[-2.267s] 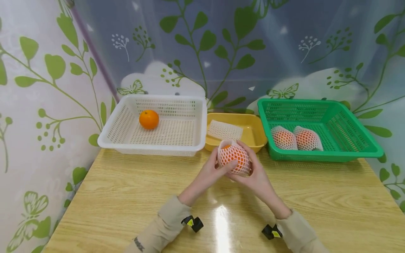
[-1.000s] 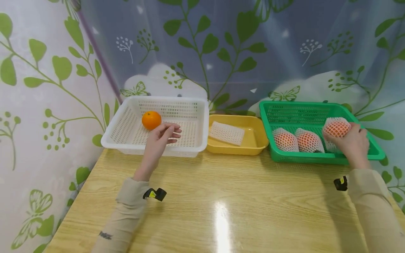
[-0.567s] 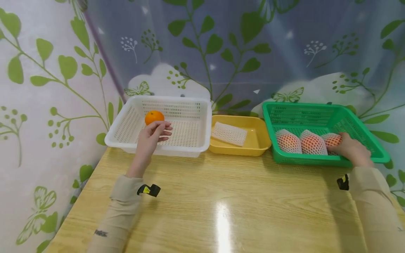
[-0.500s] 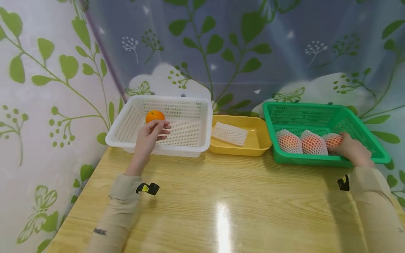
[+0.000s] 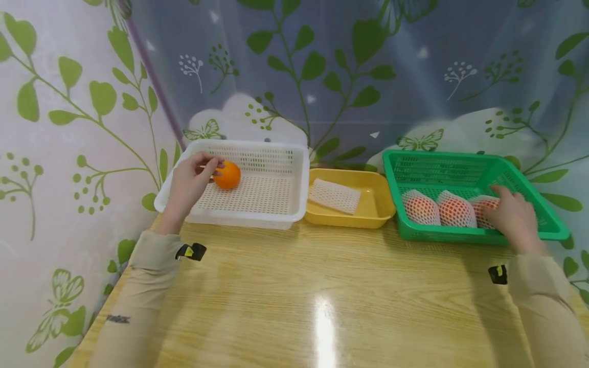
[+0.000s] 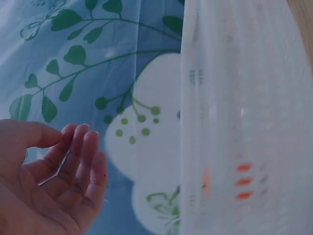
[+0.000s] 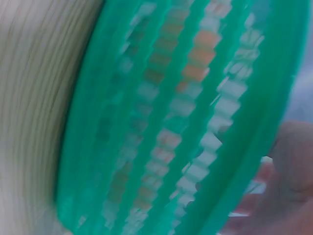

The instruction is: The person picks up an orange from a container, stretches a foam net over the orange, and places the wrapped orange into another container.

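In the head view a bare orange (image 5: 227, 175) lies in the white slotted basket (image 5: 248, 221), at its left side. My left hand (image 5: 190, 179) is over the basket's left part, its fingertips overlapping the orange's left edge from this angle. The left wrist view shows that hand (image 6: 63, 181) with loosely bent fingers and nothing in them. My right hand (image 5: 514, 214) is at the right of the green basket (image 5: 442, 234), beside the rightmost foam-net-wrapped orange fruit (image 5: 483, 208), its fingers loosened. Two more netted fruits (image 5: 421, 208) sit left of that one. The right wrist view is blurred.
Between the baskets stands a shallow yellow tray (image 5: 377, 207) with a flat white foam net (image 5: 334, 196) in it. All three containers line the back of the wooden table (image 5: 276, 296), against a leaf-patterned curtain (image 5: 331, 112).
Earlier both hands held a netted fruit at the centre. The right hand carried it into the green basket and has loosened on it. The left hand moved to the white basket, then left beside the orange.
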The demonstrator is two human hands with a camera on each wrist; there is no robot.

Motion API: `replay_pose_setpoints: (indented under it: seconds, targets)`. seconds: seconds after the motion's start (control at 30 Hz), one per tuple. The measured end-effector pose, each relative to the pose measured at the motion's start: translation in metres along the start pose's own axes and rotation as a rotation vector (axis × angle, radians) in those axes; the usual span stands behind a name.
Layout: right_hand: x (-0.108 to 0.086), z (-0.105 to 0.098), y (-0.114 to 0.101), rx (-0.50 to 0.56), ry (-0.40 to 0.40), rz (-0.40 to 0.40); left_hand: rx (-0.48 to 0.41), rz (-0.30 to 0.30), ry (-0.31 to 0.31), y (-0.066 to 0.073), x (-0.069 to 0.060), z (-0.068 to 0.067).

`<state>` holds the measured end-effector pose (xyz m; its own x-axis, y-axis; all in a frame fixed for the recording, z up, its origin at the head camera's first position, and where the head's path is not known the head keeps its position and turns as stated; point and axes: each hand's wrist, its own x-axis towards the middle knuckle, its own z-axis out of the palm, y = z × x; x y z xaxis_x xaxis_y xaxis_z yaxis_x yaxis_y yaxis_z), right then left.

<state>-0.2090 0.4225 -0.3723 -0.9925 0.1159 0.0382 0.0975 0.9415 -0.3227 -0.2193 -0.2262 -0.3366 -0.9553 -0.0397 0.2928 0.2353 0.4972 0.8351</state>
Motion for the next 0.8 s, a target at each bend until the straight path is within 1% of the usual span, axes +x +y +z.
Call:
replay_pose_setpoints:
  seconds: [0.13, 0.2, 0.27, 0.37, 0.5, 0.67, 0.73, 0.8]
  targets:
    - [-0.013, 0.004, -0.036, 0.036, 0.2, -0.089, 0.255, 0.1, 0.006, 0.014, 0.023, -0.009]
    - [-0.02, 0.007, -0.056, 0.08, 0.281, -0.14, 0.328, 0.134, 0.0, 0.019, 0.034, -0.011]
    - [-0.027, 0.011, -0.076, 0.118, 0.343, -0.193, 0.374, 0.147, -0.018, 0.022, 0.046, -0.011]
    - [-0.036, 0.019, -0.105, 0.184, 0.394, -0.269, 0.434, 0.147, -0.054, 0.021, 0.063, -0.009]
    - [-0.045, 0.032, -0.136, 0.265, 0.424, -0.347, 0.524, 0.132, -0.101, 0.014, 0.084, -0.001]
    - [-0.055, 0.05, -0.163, 0.356, 0.445, -0.427, 0.603, 0.121, -0.162, 0.002, 0.105, 0.01]
    - [-0.058, 0.058, -0.172, 0.371, 0.464, -0.463, 0.632, 0.103, -0.203, -0.004, 0.111, 0.013]
    - [-0.06, 0.066, -0.182, 0.382, 0.48, -0.501, 0.66, 0.072, -0.252, -0.01, 0.117, 0.016]
